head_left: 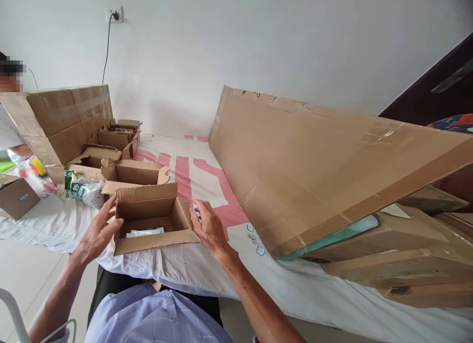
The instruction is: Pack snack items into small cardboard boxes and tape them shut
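A small open cardboard box (153,223) sits at the near edge of a cloth-covered table (207,175). A flat white and green packet (146,231) lies inside it. My left hand (96,230) is at the box's left side, fingers spread, fingertips at the left wall. My right hand (207,226) is at the box's right side, fingers apart, close to or touching the right flap. Neither hand holds anything.
Several more open small boxes (121,158) stand behind it, with a clear bag of packets (84,189) to the left. A big taped carton (66,121) is at the far left beside another person (9,121). A long flat carton (318,165) slants across the right, over stacked cartons (406,254).
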